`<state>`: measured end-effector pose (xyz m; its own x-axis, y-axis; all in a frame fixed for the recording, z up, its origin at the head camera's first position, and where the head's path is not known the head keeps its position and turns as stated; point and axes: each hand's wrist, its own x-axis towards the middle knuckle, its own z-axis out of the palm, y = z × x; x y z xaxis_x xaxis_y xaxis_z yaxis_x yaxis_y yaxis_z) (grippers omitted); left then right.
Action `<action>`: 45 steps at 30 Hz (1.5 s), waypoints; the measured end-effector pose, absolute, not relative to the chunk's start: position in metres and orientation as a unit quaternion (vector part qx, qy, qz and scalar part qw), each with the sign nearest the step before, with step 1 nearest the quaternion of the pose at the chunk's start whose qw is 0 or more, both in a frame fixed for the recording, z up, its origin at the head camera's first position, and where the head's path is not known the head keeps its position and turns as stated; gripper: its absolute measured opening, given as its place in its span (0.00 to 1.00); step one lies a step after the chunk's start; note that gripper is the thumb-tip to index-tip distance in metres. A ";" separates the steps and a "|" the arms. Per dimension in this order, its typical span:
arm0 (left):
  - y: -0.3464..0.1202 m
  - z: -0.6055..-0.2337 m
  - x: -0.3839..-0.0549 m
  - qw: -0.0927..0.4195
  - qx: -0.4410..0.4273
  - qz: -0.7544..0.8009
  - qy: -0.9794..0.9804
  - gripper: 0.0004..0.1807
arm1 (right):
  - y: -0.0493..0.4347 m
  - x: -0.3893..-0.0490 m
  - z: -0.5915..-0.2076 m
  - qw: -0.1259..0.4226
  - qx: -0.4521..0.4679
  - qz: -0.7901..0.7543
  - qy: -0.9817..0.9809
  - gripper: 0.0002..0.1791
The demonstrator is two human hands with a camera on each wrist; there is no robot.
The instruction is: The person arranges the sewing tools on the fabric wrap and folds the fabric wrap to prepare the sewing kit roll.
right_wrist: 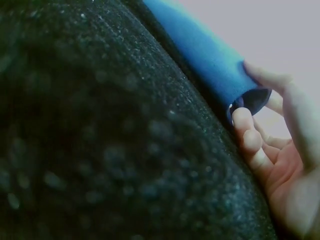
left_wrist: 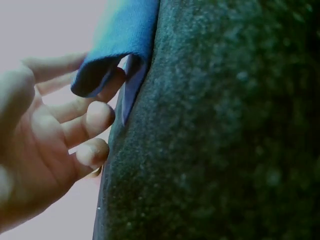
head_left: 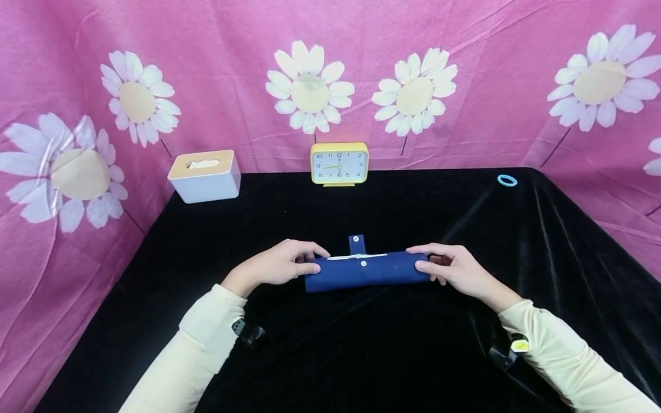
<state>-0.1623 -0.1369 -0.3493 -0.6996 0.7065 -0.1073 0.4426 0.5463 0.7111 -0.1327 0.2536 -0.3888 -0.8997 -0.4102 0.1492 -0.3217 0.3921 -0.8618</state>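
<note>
A dark blue fabric roll lies crosswise on the black cloth in the head view. A short strap with a silver snap sticks out behind it, and a second snap sits on the roll's upper face. Along its back edge shows a white strip. My left hand pinches the roll's left end, thumb in front and forefinger behind; the left wrist view shows the hollow, layered end. At the right end, my right hand pinches the fabric, with a fingertip at the open end in the right wrist view.
Black velvety cloth covers the table. At the back stand a tissue box with a wooden-looking lid and a yellow clock. A light blue ring lies at the back right. Pink flowered fabric hangs behind.
</note>
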 end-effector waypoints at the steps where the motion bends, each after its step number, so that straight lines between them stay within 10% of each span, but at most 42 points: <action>1: -0.137 -0.350 -0.162 0.191 0.329 0.337 0.861 0.17 | 0.253 -0.133 -0.389 0.042 -0.216 -0.504 0.835 0.17; 45: -0.126 -0.355 -0.166 0.203 0.157 0.394 0.883 0.13 | 0.229 -0.130 -0.379 0.042 -0.075 -0.488 0.869 0.25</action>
